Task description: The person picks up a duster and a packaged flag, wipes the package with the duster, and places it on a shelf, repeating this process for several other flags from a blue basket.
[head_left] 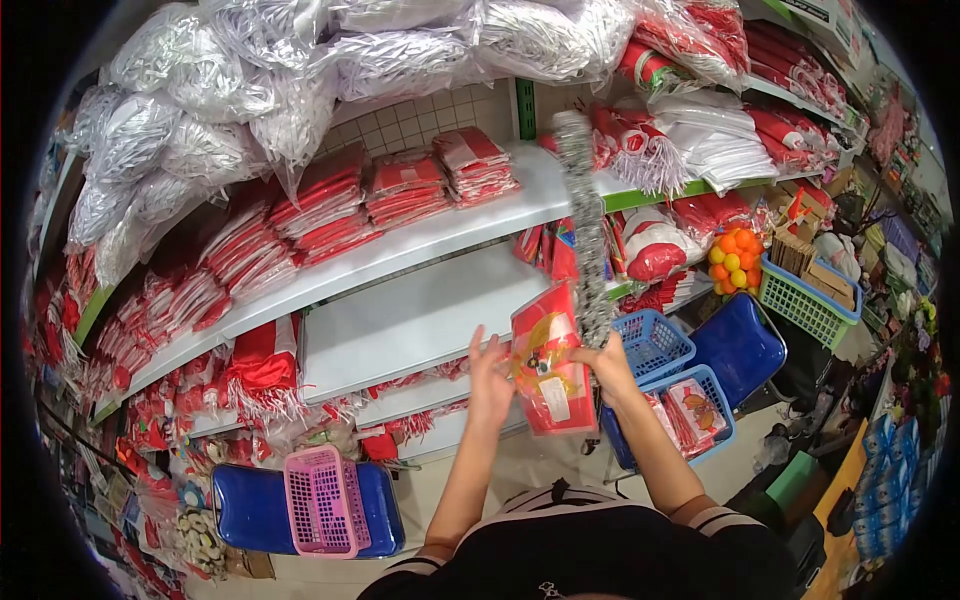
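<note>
My right hand (608, 368) pinches the right side of a flat red packet (552, 395) in clear plastic, with a yellow print and a white label on its front. At the packet's left edge is my left hand (490, 382), its fingers spread and slightly blurred. A long grey fuzzy strip (583, 220) stands upright behind the packet, running from the upper shelf down past my right hand. Below and right of that hand, a light blue basket (728, 432) contains red and white packets (692, 412).
Stacks of red packets (325, 205) line the curved white shelf (400, 248), under bags of white strips (400, 60). A pink basket (325, 505) rests on a blue stool (245, 508) at lower left. Right are another blue basket (655, 338), a blue chair (742, 345) and a green-blue basket (800, 305).
</note>
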